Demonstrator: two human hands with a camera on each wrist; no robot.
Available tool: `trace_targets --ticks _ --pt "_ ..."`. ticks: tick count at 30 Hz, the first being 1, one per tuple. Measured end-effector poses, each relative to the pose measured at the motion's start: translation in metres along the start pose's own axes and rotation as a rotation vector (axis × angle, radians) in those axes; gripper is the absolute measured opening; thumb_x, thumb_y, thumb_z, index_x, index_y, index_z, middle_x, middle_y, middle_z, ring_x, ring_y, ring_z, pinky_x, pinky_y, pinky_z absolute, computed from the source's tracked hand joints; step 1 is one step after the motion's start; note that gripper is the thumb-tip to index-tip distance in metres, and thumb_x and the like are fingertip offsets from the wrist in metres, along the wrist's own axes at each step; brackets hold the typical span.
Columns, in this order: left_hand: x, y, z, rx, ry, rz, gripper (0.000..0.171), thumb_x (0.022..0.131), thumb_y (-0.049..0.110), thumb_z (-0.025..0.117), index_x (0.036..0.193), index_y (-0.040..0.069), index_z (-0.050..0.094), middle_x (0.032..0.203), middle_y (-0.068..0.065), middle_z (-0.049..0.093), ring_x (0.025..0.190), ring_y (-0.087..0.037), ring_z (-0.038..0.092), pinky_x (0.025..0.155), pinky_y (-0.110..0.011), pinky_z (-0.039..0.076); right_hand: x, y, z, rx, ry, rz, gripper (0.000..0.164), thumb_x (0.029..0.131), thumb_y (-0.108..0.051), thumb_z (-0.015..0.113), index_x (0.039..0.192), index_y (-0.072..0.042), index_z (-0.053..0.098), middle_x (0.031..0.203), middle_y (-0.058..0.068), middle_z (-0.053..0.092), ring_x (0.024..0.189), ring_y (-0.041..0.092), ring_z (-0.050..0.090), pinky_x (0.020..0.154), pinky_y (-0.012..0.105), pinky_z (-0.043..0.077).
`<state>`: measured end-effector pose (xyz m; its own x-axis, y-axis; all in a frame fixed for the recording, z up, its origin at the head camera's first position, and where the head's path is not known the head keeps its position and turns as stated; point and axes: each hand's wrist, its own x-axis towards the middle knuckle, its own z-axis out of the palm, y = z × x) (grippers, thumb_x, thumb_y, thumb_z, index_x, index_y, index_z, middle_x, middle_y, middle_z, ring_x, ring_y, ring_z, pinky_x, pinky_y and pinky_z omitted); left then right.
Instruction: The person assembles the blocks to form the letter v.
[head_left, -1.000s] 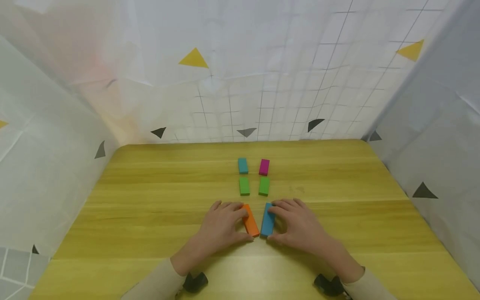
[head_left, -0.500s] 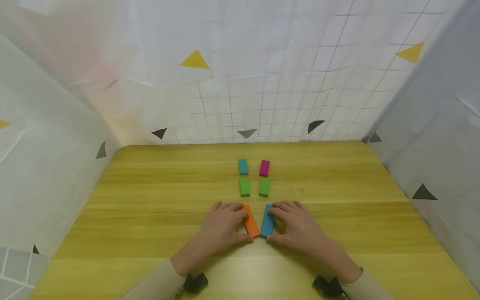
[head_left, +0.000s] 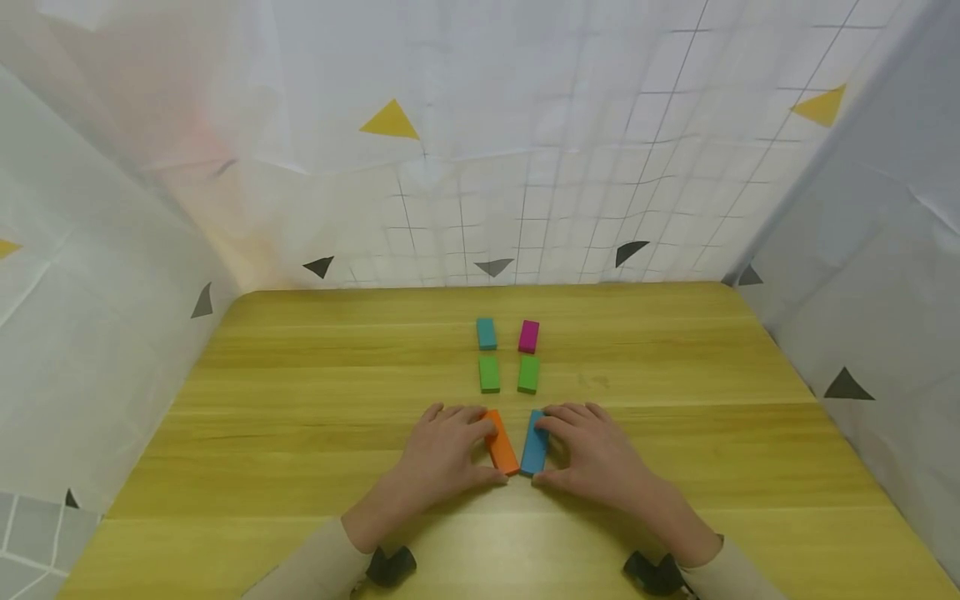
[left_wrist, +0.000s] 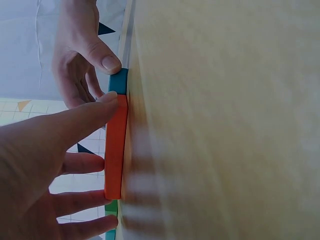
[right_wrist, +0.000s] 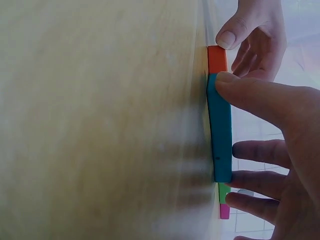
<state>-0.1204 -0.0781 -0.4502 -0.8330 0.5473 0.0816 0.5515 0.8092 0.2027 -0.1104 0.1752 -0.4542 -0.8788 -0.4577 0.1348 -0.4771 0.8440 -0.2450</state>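
Note:
Near the front middle of the table lie an orange block (head_left: 502, 443) and a blue block (head_left: 535, 443), slanted so their near ends come close together. My left hand (head_left: 444, 450) holds the orange block lengthwise, thumb at its near end and fingers at its far end. In mirror fashion, my right hand (head_left: 602, 454) grips the blue block between thumb and fingers. The left wrist view shows the left thumb (left_wrist: 90, 115) on the corner of the orange block (left_wrist: 115, 150). In the right wrist view the right thumb (right_wrist: 250, 95) presses the end of the blue block (right_wrist: 220, 130).
Beyond the hands, two green blocks (head_left: 489, 375) lie side by side on the wooden table (head_left: 300, 367). Farther back are a teal block (head_left: 486, 333) and a magenta block (head_left: 528, 336). White patterned sheets (head_left: 480, 167) enclose the back and sides.
The right hand and the blue block have shifted very slightly to the left. The left hand, the orange block and the far blocks look the same.

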Motion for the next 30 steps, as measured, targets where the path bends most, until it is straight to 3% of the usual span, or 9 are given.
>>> trace_targets --ticks 14,30 --pt "0.0001 0.0012 0.0008 0.004 -0.007 0.007 0.059 0.075 0.073 0.069 0.114 0.029 0.069 0.138 0.001 0.061 0.126 -0.024 0.058 0.112 -0.060 0.035 -0.0019 0.0003 0.0013 0.010 -0.025 0.032 0.073 0.071 -0.063 0.079 0.130 -0.023 0.064 0.139 0.002 0.061 0.130 0.028 0.054 0.114 0.058 0.033" --pt "0.0010 -0.0005 0.0018 0.023 0.045 0.024 0.058 0.074 0.072 0.071 0.113 0.029 0.071 0.135 0.002 0.061 0.128 -0.022 0.055 0.111 -0.059 0.038 0.0005 -0.0025 -0.0022 0.015 -0.020 0.028 0.071 0.070 -0.060 0.081 0.127 -0.022 0.064 0.138 0.004 0.061 0.130 0.028 0.054 0.112 0.061 0.034"
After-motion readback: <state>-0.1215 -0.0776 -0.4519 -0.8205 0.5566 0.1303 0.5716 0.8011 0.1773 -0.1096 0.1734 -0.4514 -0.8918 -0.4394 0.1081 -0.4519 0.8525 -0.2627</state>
